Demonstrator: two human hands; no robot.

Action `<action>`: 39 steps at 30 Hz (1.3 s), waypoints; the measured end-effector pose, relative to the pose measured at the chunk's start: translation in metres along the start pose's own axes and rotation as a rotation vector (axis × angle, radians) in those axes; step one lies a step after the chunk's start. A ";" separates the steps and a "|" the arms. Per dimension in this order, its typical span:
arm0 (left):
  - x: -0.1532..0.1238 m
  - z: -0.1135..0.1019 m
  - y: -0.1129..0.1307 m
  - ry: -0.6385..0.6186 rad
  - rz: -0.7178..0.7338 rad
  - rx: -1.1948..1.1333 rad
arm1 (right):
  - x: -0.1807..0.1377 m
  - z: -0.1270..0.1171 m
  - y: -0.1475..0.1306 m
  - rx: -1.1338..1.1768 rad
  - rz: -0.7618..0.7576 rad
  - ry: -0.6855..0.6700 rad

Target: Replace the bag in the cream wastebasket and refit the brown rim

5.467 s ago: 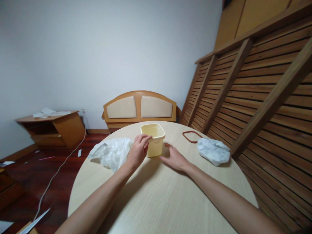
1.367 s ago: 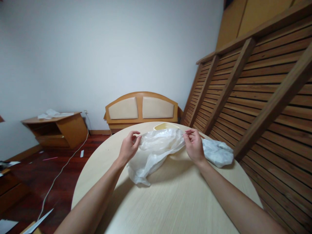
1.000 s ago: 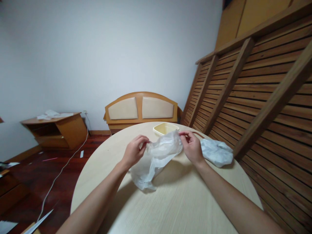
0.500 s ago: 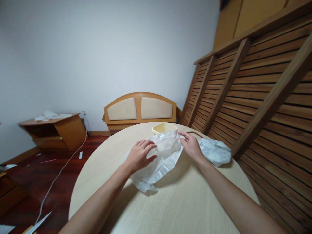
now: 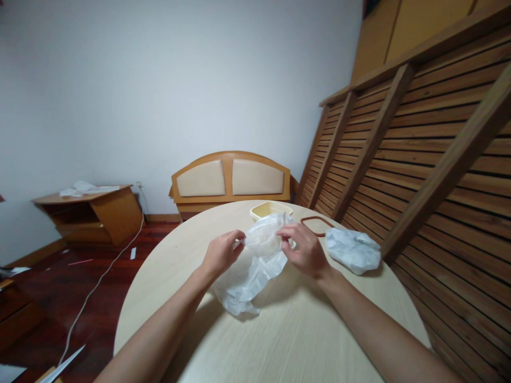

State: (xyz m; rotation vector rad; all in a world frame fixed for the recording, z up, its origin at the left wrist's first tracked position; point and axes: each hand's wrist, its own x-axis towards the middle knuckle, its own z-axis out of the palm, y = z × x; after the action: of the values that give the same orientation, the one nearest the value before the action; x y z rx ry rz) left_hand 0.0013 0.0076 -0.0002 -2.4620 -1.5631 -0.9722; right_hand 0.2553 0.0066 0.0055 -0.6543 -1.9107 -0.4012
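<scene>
A thin white plastic bag (image 5: 255, 260) hangs between my two hands over the round pale wooden table (image 5: 279, 330), its lower end resting on the tabletop. My left hand (image 5: 222, 253) pinches the bag's upper left edge. My right hand (image 5: 304, 248) grips the upper right part with curled fingers. Behind the bag stands a pale yellow plastic tub (image 5: 268, 209), mostly hidden by it.
A brown ring-shaped seal (image 5: 315, 226) lies to the right of the tub, beside a crumpled white bag (image 5: 351, 250). Slatted wooden panels (image 5: 419, 149) lean along the right. A headboard (image 5: 231, 178) and a low wooden cabinet (image 5: 91, 213) stand by the far wall.
My left hand went from lying open on the bag to pinching its edge. My right hand moved left and closed on the bag. Both lifted its top off the table.
</scene>
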 end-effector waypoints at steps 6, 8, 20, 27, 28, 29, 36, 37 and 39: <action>0.000 -0.004 0.006 0.006 0.001 -0.242 | 0.005 0.005 -0.030 0.010 -0.081 -0.353; 0.002 -0.005 0.006 0.028 -0.068 -0.372 | 0.004 0.006 -0.032 0.006 -0.065 -0.395; 0.017 -0.019 -0.023 0.264 -0.445 -0.550 | -0.003 0.011 -0.019 -0.100 -0.097 -0.571; 0.017 -0.027 -0.041 0.321 -0.486 -0.453 | 0.003 0.003 -0.012 -0.102 0.020 -0.457; 0.016 -0.027 -0.041 0.321 -0.480 -0.451 | 0.004 0.003 -0.011 -0.129 0.104 -0.428; 0.016 -0.027 -0.041 0.318 -0.475 -0.448 | 0.003 0.003 -0.010 -0.153 0.204 -0.400; 0.015 -0.022 -0.041 0.282 -0.448 -0.436 | -0.012 0.020 0.010 0.119 0.687 -0.422; 0.015 -0.021 -0.041 0.273 -0.446 -0.440 | -0.014 0.023 0.013 0.206 0.712 -0.411; 0.016 -0.019 -0.041 0.250 -0.445 -0.454 | -0.018 0.028 0.021 0.379 0.779 -0.333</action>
State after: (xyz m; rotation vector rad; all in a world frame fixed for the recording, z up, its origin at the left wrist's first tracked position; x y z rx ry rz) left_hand -0.0369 0.0329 0.0128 -2.1355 -2.0212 -1.8022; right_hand 0.2533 0.0336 -0.0225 -1.1772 -1.7892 0.5783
